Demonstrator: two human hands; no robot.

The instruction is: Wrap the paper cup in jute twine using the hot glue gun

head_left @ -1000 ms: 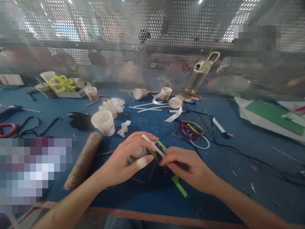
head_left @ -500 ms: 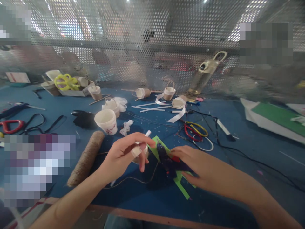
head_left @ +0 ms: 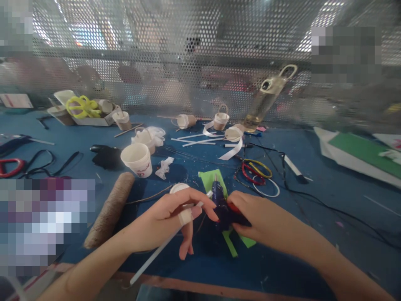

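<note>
My left hand (head_left: pixel 175 211), its thumb wrapped in a pale bandage, holds a long translucent white glue stick (head_left: pixel 153 259) between its fingers, tilted with one tip near the gun. My right hand (head_left: pixel 250 213) is closed around a dark blue glue gun (head_left: pixel 220 200) with a red trigger. The gun lies over a cut piece of green paper (head_left: pixel 208 179), nozzle pointing away from me. My left fingertips reach the gun's side, but whether they touch it I cannot tell. Behind my left hand is a small white cup (head_left: pixel 179 187), mostly hidden.
A twine roll (head_left: pixel 109 211) lies left of my hands, its strand running toward the small cup. A white paper cup (head_left: pixel 136 161) and a lace scrap (head_left: pixel 165 167) stand beyond. Farther back are small twine-wrapped buckets (head_left: pixel 221 121), a bottle (head_left: pixel 265 100) and coloured rings (head_left: pixel 255 171). A black cable (head_left: pixel 338 207) crosses the right side.
The glue stick has swung out toward me, and more of it shows below my left hand. My left hand has moved right and down, closer to the gun. The gun has turned more upright in view.
</note>
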